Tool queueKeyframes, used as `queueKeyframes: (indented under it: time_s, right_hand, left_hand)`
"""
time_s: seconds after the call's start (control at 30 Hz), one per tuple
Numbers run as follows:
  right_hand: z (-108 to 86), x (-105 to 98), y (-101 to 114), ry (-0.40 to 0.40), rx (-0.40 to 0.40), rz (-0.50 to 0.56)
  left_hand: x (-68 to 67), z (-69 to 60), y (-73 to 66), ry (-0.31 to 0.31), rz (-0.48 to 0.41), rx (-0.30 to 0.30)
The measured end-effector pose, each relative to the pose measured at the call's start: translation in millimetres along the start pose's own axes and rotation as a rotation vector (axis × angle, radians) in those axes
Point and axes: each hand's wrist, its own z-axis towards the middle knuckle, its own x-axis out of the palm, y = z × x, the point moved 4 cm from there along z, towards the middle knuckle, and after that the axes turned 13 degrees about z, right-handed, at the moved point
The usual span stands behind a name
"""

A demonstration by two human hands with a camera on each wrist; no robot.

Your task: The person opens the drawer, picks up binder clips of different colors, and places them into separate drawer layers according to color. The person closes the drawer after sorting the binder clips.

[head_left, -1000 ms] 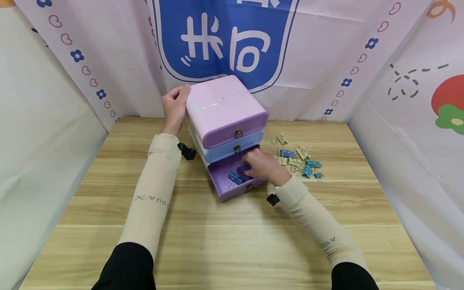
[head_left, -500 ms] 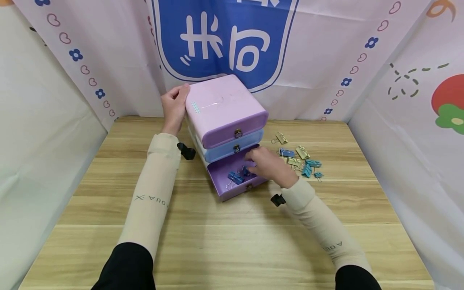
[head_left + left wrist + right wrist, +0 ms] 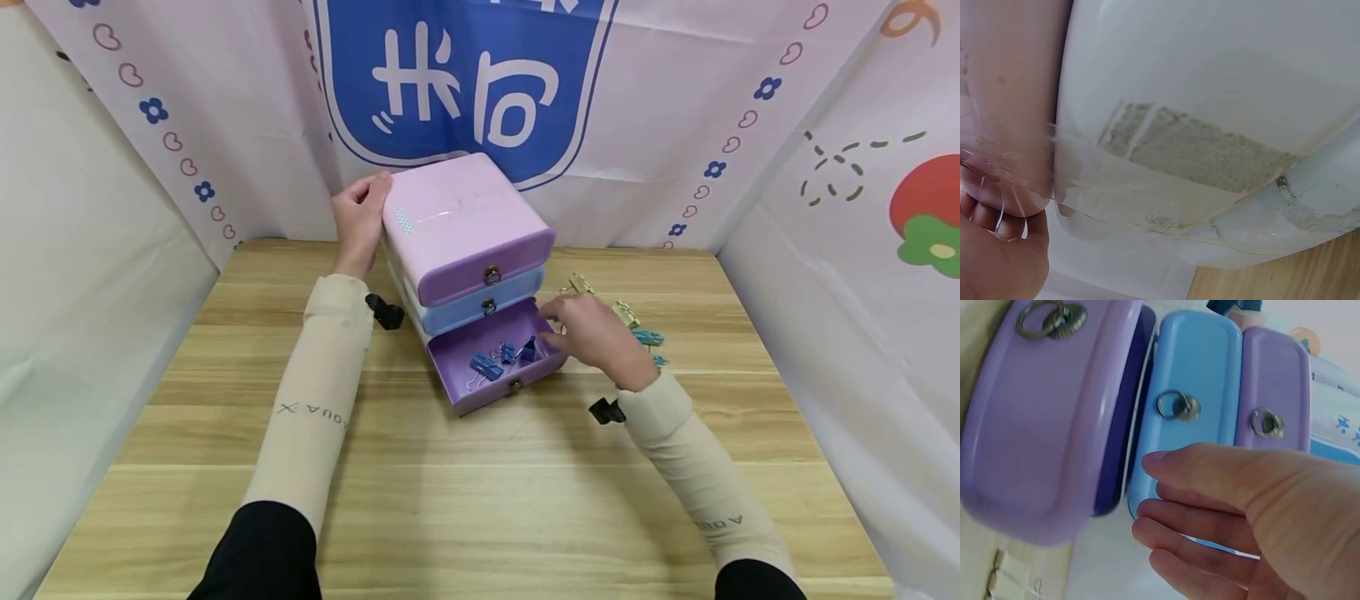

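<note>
A small three-tier drawer cabinet [image 3: 465, 217], with a pink top case, stands on the table. Its bottom purple drawer [image 3: 471, 403] is pulled out, while the blue and upper purple drawers stay in. Inside the open drawer lie blue binder clips [image 3: 486, 367]. With my left hand [image 3: 357, 221] I grip the cabinet's rear left upper corner; some fingers are behind it, also in the left wrist view. My right hand [image 3: 600, 337] hovers at the drawer's right end, fingers loosely bent and holding nothing. The right wrist view shows the right fingers [image 3: 1191, 515] before the drawer fronts.
Yellow-green binder clips [image 3: 625, 314] and teal binder clips [image 3: 648, 337] lie on the wooden table [image 3: 480, 500] right of the cabinet, partly covered by my right hand. A printed cloth [image 3: 637, 125] hangs close behind the cabinet.
My right hand has let go of a blue binder clip in the drawer, then drawn back to the right, over the loose clips. The left hand keeps its hold on the cabinet.
</note>
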Motion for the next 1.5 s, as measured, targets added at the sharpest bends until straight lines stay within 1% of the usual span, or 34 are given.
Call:
queueKeyframes:
  time_s: [0.2, 0.4, 0.53, 0.7, 0.8, 0.93, 1.23, 1.5]
  right_hand:
    - [-9.0, -17, -11, -0.045, 0.024, -0.011]
    - [-16.6, -31, -28, -0.081, 0.088, -0.011]
    - [-21.2, -37, -37, -0.082, 0.135, -0.026]
    - [-24.9, -41, -47, -0.082, 0.168, -0.039]
    - [-25.7, -41, -52, -0.085, 0.178, -0.041]
    - [-25.8, -39, -59, -0.077, 0.193, -0.056]
    - [-20.9, -28, -80, -0.042, 0.218, -0.076]
    - [-13.8, -18, -95, -0.018, 0.262, -0.063]
  left_hand:
    - [-0.1, 0.0, -1.6, 0.008, 0.006, -0.006]
    - [0.7, 0.5, -2.7, 0.013, 0.008, -0.006]
    - [0.8, 0.4, -2.9, 0.013, 0.003, -0.001]
    - [1.1, 0.1, -3.7, -0.001, -0.004, 0.014]
    - [1.3, 0.2, -3.9, -0.010, -0.008, 0.023]
    - [1.1, 0.0, -2.9, -0.008, -0.017, 0.010]
    - [1.3, -0.7, -1.1, -0.006, -0.015, 0.018]
    - [0.3, -0.7, 0.8, 0.007, -0.023, -0.006]
